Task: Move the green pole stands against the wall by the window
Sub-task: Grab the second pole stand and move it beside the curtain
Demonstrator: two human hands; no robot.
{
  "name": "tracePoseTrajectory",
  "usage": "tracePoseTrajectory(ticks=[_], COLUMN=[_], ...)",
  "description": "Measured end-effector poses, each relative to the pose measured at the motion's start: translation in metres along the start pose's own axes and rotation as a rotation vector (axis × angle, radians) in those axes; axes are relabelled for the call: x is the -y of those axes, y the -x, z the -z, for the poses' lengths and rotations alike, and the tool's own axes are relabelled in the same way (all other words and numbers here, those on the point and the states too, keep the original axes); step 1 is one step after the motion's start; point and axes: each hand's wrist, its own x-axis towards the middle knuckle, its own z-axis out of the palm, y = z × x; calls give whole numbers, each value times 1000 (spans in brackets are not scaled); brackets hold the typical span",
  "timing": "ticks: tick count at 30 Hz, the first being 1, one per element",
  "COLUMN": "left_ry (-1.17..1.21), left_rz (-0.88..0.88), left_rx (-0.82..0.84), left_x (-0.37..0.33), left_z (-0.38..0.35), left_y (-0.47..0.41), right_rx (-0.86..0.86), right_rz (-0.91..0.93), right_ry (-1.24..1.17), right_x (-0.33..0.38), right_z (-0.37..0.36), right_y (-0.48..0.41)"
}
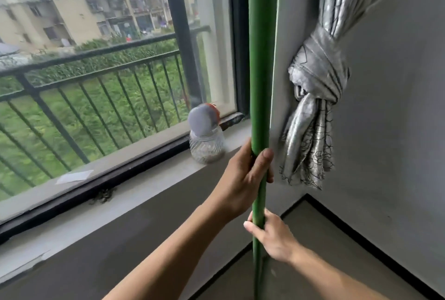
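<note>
A tall green pole stands upright in the room's corner, right beside the window's dark frame and the grey wall. Its top and foot run out of the picture. My left hand is wrapped around the pole at sill height, thumb up along it. My right hand grips the same pole just below, fingers curled around from the right. Whether the pole touches the wall is unclear.
A knotted silver curtain hangs right of the pole. A ribbed glass jar with a grey lid and a white paper slip rest on the window sill. Black skirting lines the floor corner.
</note>
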Motion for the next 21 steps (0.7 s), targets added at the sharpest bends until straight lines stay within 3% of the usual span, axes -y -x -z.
tracePoseTrajectory(ticks=[8, 21], left_ry=[49, 55], left_rz=[-121, -148], left_rx=[116, 271], left_x=[6, 58], left_z=[-66, -149], left_y=[-102, -260], right_rx=[-224, -463], right_rz=[-108, -332], right_ry=[-29, -197], right_x=[-43, -148], right_z=[77, 166], right_y=[-41, -162])
